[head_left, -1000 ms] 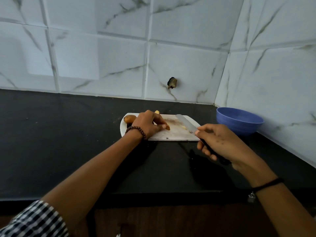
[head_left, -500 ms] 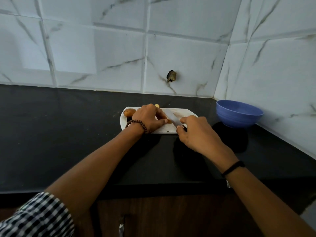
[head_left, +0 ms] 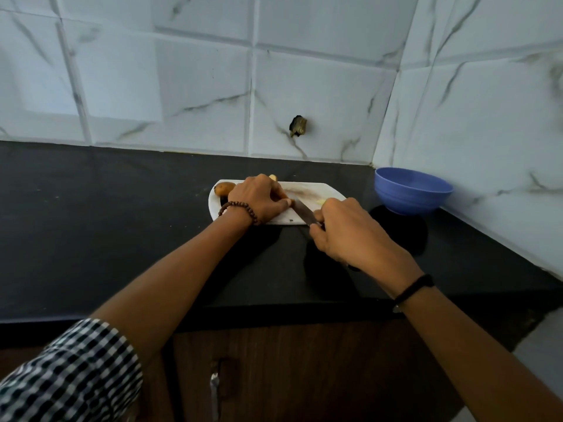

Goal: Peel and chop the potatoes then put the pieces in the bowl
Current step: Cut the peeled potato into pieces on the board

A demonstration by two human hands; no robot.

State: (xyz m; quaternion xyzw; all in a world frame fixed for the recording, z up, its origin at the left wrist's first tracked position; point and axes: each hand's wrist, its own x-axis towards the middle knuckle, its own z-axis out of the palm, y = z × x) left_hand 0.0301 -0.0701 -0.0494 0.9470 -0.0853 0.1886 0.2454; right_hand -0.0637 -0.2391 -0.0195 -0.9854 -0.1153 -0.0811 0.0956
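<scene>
In the lower centre, the right hand (head_left: 350, 229) has its fingers wrapped round the knife (head_left: 304, 213). The blade tip lies just beside the left hand (head_left: 259, 197) thumb, so a slip would likely nick it. The left fingers curl over a mostly hidden potato on the cutting board (head_left: 316, 190). An unpeeled potato (head_left: 224, 188) sits at the board's left end. The bowl (head_left: 412, 190) stands far right across the desk (head_left: 122, 208).
</scene>
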